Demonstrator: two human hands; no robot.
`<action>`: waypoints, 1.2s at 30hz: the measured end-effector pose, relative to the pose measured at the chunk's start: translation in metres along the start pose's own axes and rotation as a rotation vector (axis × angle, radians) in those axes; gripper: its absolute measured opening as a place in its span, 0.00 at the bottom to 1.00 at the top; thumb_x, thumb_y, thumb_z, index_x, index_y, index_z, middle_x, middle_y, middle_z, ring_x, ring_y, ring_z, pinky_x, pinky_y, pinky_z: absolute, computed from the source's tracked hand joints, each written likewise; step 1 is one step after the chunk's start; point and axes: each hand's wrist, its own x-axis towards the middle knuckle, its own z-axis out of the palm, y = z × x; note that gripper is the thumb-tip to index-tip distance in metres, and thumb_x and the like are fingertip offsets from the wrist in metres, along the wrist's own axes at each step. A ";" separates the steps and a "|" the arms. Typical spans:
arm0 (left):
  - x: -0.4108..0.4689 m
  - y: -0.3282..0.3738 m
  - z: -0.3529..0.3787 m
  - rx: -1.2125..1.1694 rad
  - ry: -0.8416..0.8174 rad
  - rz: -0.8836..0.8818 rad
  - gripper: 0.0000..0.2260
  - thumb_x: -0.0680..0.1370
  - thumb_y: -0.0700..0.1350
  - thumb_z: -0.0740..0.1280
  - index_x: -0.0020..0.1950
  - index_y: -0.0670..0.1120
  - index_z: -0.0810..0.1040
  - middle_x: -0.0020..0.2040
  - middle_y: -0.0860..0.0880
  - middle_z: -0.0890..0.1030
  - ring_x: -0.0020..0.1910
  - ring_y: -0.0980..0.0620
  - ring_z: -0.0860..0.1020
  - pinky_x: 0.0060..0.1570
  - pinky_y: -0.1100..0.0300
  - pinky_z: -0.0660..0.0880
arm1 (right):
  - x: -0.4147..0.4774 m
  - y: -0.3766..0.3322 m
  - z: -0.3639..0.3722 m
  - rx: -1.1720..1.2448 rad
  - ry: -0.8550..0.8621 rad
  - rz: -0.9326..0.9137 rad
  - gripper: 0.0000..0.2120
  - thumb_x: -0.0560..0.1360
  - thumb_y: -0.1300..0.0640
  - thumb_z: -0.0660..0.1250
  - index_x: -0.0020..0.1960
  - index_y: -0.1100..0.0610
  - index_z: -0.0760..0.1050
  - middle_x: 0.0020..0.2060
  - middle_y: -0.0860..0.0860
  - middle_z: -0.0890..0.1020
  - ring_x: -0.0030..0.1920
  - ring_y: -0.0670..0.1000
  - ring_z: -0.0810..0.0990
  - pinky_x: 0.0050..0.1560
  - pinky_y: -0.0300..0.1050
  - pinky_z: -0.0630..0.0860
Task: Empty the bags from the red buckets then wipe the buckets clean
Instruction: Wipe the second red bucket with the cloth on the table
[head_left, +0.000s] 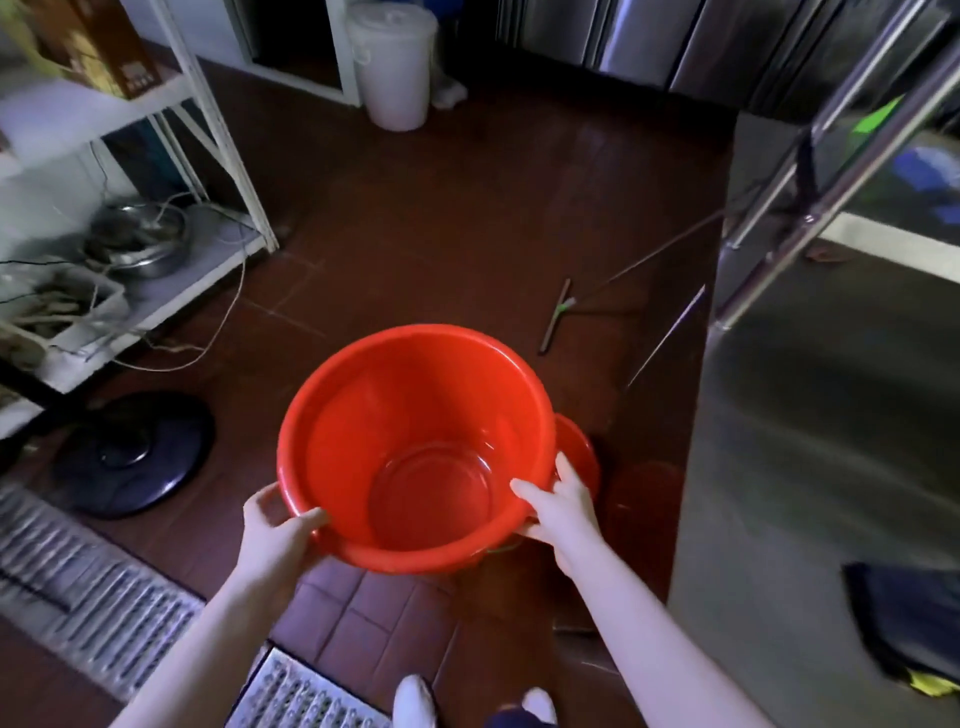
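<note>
I hold a red bucket (415, 447) above the brown tiled floor, mouth toward me, and it has no bag inside. My left hand (278, 535) grips its near-left rim with the thumb over the edge. My right hand (561, 509) grips the near-right rim, fingers reaching inside. Behind the bucket on the right, a red round piece (579, 452) shows as a sliver, either a lid or a second bucket. No cloth is in either hand.
A steel counter (810, 441) stands at the right with a dark cloth (909, 623) on it. A squeegee (558, 314) lies on the floor ahead. A dark round lid (135, 457) and floor grates (93, 592) lie at left, below a white shelf rack (208, 119). A white bin (395, 62) stands at the back.
</note>
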 end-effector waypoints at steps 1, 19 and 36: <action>0.009 -0.001 0.003 -0.007 0.003 -0.026 0.27 0.71 0.29 0.69 0.67 0.47 0.67 0.50 0.38 0.78 0.32 0.45 0.78 0.28 0.55 0.78 | 0.008 0.003 0.004 0.003 0.019 0.013 0.32 0.73 0.65 0.73 0.72 0.47 0.67 0.59 0.53 0.80 0.53 0.53 0.81 0.35 0.47 0.82; 0.323 -0.096 0.110 -0.064 0.199 -0.276 0.16 0.73 0.27 0.67 0.53 0.44 0.69 0.46 0.39 0.75 0.40 0.44 0.76 0.39 0.52 0.78 | 0.400 0.074 0.105 -0.643 0.064 0.062 0.22 0.70 0.61 0.75 0.63 0.57 0.77 0.53 0.54 0.84 0.55 0.59 0.82 0.59 0.56 0.77; 0.558 -0.184 0.250 0.055 -0.022 -0.222 0.22 0.78 0.33 0.67 0.68 0.44 0.62 0.51 0.45 0.78 0.47 0.48 0.78 0.52 0.51 0.75 | 0.661 0.145 0.088 -1.023 0.141 0.020 0.24 0.73 0.48 0.72 0.67 0.53 0.73 0.62 0.54 0.80 0.64 0.58 0.77 0.64 0.52 0.73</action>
